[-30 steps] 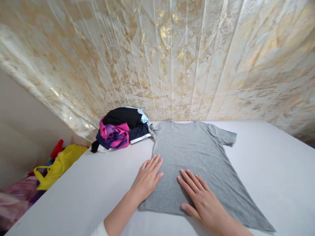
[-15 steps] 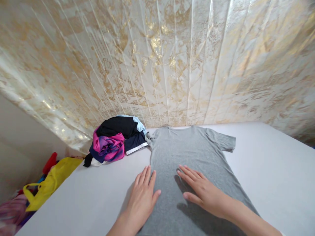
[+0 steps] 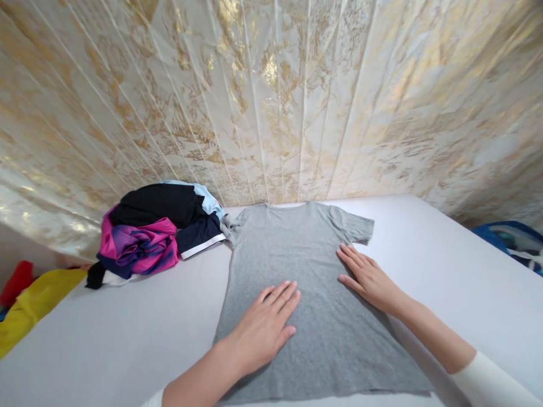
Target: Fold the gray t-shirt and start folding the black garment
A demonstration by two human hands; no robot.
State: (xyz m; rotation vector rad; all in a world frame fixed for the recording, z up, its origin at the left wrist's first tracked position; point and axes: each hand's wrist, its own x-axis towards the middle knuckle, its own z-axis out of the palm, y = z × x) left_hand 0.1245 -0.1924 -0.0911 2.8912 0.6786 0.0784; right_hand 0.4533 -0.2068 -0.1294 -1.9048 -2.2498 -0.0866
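Observation:
A grey t-shirt (image 3: 297, 254) lies spread flat on a white table (image 3: 127, 333), its neck towards the wall. My left hand (image 3: 265, 327) rests flat on the shirt's lower middle, fingers stretched out together. Palm down on the shirt's right side, just below the right sleeve, lies my right hand (image 3: 368, 277), its fingers also extended. Neither hand holds anything.
A pile of clothes (image 3: 153, 229), black, pink-purple, navy and light blue, sits at the back left and touches the shirt's left sleeve. A gold-patterned curtain (image 3: 271, 96) hangs behind the table. A yellow bag (image 3: 29, 305) lies beyond the left edge, a blue object (image 3: 509, 240) beyond the right.
My right hand slid up and to the right across the shirt, towards the right sleeve. My left hand shifted from the shirt's left edge to its middle. The view turned left.

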